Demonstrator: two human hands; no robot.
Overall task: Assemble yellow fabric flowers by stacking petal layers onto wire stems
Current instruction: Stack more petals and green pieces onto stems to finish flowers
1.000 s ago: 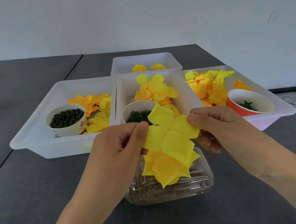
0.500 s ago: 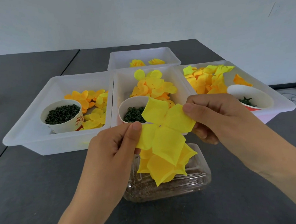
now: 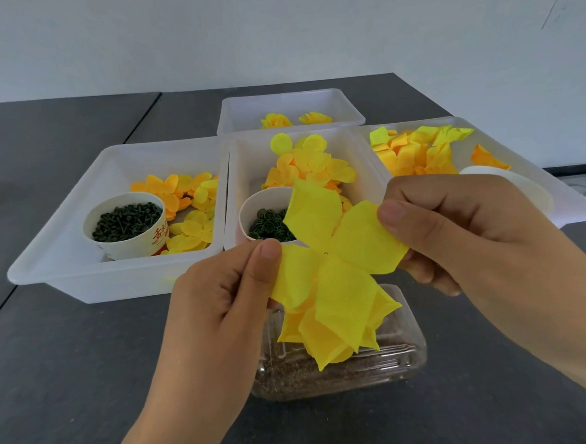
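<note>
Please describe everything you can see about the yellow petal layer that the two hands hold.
The yellow petal layer looks like thin, matte fabric: four broad petals around a small centre hole. The left hand pinches its left petal, the right hand its right petal, spreading it nearly flat above more yellow petals and a clear plastic container.

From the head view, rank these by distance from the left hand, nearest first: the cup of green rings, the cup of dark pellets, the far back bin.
1. Cup of green rings: middle bin, just beyond the left hand.
2. Cup of dark pellets: left bin, farther off to the left.
3. Far back bin: behind the middle bin, farthest.
</note>
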